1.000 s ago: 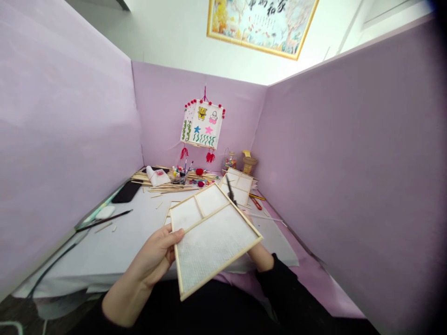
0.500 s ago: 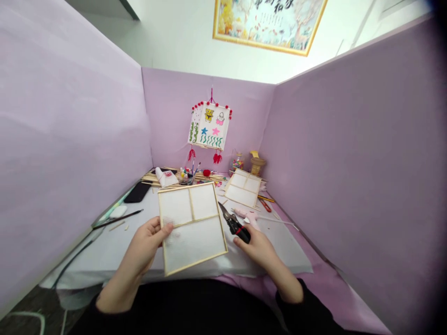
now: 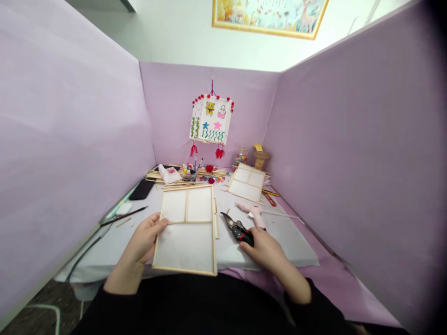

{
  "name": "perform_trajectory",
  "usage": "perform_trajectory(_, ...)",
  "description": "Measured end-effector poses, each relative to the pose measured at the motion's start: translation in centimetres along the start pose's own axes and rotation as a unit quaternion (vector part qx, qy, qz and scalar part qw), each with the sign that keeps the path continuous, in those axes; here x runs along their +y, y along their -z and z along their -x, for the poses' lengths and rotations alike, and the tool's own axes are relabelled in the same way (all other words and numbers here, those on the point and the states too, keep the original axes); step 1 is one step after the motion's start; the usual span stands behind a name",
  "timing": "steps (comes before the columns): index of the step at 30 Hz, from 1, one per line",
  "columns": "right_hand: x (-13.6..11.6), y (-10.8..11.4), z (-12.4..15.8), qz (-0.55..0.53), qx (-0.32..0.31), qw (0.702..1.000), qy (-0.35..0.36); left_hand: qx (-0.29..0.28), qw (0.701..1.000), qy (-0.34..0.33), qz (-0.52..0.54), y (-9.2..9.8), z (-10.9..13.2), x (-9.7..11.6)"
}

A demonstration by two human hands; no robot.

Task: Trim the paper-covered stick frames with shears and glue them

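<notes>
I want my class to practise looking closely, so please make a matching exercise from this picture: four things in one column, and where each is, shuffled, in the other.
Things
1. Pruners
2. Framed panel nearest the camera
3. Glue gun
4. Decorated lantern

Places
A. Hanging by the back partition
B. In the right hand
C. Lying on the white table covering
D. In the left hand

Right pairs: 1-B, 2-D, 3-C, 4-A

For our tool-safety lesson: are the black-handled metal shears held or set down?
Held: the right hand grips the black-handled metal shears by the handles, blades projecting beyond it.
</notes>
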State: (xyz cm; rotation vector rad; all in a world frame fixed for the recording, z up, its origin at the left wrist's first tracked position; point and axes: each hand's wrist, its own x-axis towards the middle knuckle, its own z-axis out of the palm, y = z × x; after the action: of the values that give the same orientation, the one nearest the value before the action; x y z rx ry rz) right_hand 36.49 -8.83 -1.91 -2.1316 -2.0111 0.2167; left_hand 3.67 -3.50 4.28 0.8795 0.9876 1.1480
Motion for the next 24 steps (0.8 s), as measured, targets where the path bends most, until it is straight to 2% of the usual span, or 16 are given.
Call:
perform_trajectory(3, -0.4, 0.3, -0.2, -0.009, 0.028, 0.999, 0.023, -0.017, 1.0, 0.019, 0.003, -0.2, 0.1, -0.4)
perform_trajectory(5, -0.1, 0.9, -0.8, -0.024, 0.086, 0.996, 0.023, -0.025, 0.999, 0.027, 0.005, -0.4, 0.2, -0.8)
perform_trajectory(7, 0.7, 1.5, -1.8, -0.023, 0.143, 0.989, -0.023, -0.032, 0.999, 0.035, 0.011, -0.8, 0.0, -1.4)
perform_trajectory(8, 1.2, 1.7, -2.5, -0.022, 0.152, 0.986, -0.059, -0.038, 0.998, 0.04, 0.017, -1.0, -0.1, -1.7)
perform_trajectory(10, 2.4, 1.7, -4.1, -0.065, 0.113, 0.983, -0.128, -0.048, 0.997, 0.052, 0.034, -1.5, -0.5, -2.6)
perform_trajectory(12, 3.5, 1.5, -5.7, -0.151, 0.066, 0.973, -0.164, -0.053, 0.995, 0.069, 0.053, -2.1, -1.0, -3.5)
perform_trajectory(15, 4.8, 1.1, -7.1, -0.243, 0.025, 0.956, -0.163, -0.075, 0.989, 0.098, 0.086, -2.8, -1.7, -4.8)
perform_trajectory(18, 5.3, 1.5, -6.8, -0.313, 0.011, 0.936, -0.163, -0.114, 0.98, 0.119, 0.108, -3.3, -2.1, -5.7)
perform_trajectory(20, 5.3, 2.2, -5.9, -0.392, 0.015, 0.907, -0.149, -0.12, 0.98, 0.116, 0.11, -3.5, -2.1, -5.9)
perform_trajectory(21, 5.1, 2.7, -5.4, -0.457, 0.016, 0.88, -0.126, -0.116, 0.982, 0.104, 0.109, -3.7, -2.1, -5.9)
perform_trajectory(24, 3.6, 4.3, -3.8, -0.659, 0.013, 0.752, -0.015, -0.074, 0.992, 0.029, 0.097, -4.1, -1.7, -5.5)
